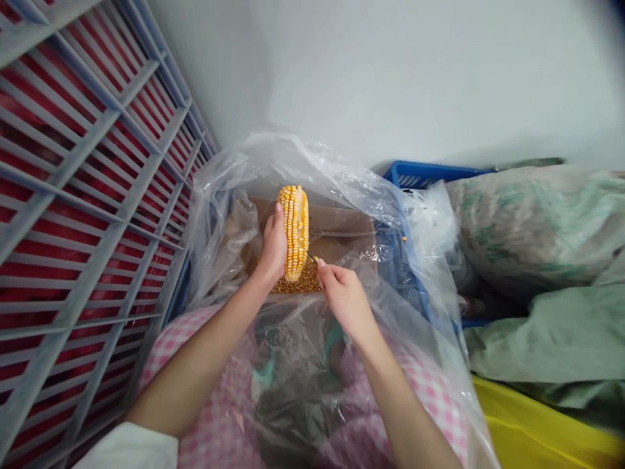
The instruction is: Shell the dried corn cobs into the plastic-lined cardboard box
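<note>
My left hand [272, 246] is wrapped round a yellow corn cob [295, 228] and holds it upright over a cardboard box [342, 231]. My right hand [344, 293] is pinched on a thin dark tool [311, 258] whose tip touches the cob's lower right side. Loose yellow kernels [303, 283] lie in a heap in the box under the cob. A clear plastic sheet [342, 182] lines the box and drapes over my lap.
A grey metal grille [88, 195] with red behind it stands at the left. A blue crate [420, 174] sits behind the box. Greenish woven sacks [537, 221] are piled at the right above a yellow surface [537, 430]. Pink checked cloth [205, 345] covers my legs.
</note>
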Demonstrator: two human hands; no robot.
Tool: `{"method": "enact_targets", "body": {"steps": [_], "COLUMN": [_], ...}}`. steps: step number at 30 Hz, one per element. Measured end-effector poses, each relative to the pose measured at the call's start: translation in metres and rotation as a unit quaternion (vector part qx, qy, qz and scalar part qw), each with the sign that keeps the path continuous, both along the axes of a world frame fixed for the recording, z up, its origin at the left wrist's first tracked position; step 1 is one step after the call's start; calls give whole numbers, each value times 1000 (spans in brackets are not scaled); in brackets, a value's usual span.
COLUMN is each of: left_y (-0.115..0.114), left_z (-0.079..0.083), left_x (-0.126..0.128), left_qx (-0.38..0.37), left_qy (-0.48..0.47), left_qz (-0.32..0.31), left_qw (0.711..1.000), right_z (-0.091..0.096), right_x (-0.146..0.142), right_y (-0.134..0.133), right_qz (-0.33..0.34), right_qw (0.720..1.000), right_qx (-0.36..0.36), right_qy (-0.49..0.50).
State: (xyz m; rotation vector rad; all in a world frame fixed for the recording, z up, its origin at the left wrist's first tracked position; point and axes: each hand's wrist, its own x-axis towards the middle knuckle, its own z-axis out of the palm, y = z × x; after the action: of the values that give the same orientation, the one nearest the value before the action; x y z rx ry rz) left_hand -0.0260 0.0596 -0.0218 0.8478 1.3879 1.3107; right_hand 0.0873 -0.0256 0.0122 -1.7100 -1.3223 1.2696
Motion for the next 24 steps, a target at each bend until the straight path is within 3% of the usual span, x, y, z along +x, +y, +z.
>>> {"method": "enact_targets", "body": {"steps": [3,24], "left_y": [1,-5], "left_z": [3,13], "left_x": [-1,1], "left_qx": [-19,39], "left_qy": [-19,75], "left_qz": [-1,-8], "left_qw": [1000,996], "right_z": [1,6], "right_x": [-1,8], "right_y": [0,3], "right_qz": [19,84], "right_qw": [1000,994], "right_qx": [-7,-63], "right_qy": [-7,-12]}}
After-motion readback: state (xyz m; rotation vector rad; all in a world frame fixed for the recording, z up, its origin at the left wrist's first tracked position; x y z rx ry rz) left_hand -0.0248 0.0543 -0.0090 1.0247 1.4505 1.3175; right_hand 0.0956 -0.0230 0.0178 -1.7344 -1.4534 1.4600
